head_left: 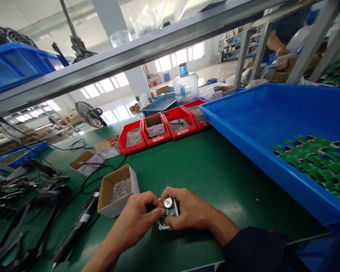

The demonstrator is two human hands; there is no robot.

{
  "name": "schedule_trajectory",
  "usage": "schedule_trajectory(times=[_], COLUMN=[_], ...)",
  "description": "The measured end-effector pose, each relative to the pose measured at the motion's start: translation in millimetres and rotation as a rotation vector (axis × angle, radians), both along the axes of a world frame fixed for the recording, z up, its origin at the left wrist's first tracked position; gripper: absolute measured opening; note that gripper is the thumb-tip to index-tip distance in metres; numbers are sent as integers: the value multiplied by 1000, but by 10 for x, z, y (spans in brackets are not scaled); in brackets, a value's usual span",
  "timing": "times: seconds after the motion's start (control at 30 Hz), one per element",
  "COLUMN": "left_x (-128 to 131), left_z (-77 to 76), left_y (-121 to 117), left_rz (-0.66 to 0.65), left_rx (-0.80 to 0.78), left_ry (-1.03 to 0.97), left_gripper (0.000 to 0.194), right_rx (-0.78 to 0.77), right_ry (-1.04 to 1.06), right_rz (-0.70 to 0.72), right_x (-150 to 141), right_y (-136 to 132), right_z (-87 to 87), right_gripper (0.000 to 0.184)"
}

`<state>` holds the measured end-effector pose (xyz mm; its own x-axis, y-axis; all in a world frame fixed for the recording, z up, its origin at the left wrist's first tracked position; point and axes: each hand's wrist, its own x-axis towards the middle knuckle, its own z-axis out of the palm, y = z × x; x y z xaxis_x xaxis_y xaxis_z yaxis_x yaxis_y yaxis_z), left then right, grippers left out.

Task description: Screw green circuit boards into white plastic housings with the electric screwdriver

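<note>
At lower centre, just above or on the green tabletop: one white housing, open side up, fitted with a green circuit board and a round metal part. Right hand: thumb and fingers closed around the housing at its right side, gripping it. Left hand: thumb and forefinger brought together at the board's left edge, beside the round part; whether a small piece is pinched there cannot be told. Step in hand, by judgement: fine placing or adjusting of a part at the board, one hand as holder, the other as worker. Called for next, by the same judgement: a steady right grip, light left fingertip pressure, and alignment checked before release. Just beyond the left hand: one cardboard box, open, filled with small metal pieces. Left of it: one black driver-like tool, lying aslant, tip toward the near edge, touched by neither hand. Farther back: four red bins in a row, with small metal pieces showing in several. At right: one large blue tray with many green boards inside. Beyond the bins: one clear water bottle, blue-necked; at far right, a co-worker's hand, its work too small to make out.
</note>
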<state>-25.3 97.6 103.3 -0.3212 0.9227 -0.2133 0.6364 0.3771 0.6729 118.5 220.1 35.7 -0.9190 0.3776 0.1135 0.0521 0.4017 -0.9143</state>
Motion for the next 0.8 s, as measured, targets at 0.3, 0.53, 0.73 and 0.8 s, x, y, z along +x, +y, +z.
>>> schedule_trajectory(times=[0.3,0.53,0.73,0.8], left_x=[-45,-134,-149,-143], left_z=[14,2,47,84], left_y=[93,172,117,68], left_rz=[3,-69,-94,-99], left_rx=[-101,-138,-127,-66], left_ry=[-24,-169,-153,-112], left_gripper=[18,20,20,17], right_rx=[13,17,21,21], right_ry=[5,3,5,1], right_rz=[5,5,-1,-4], right_x=[8,11,16,17], right_y=[10,8,8,9], right_z=[-18,-9,0,1], right_gripper=[31,31,30,31])
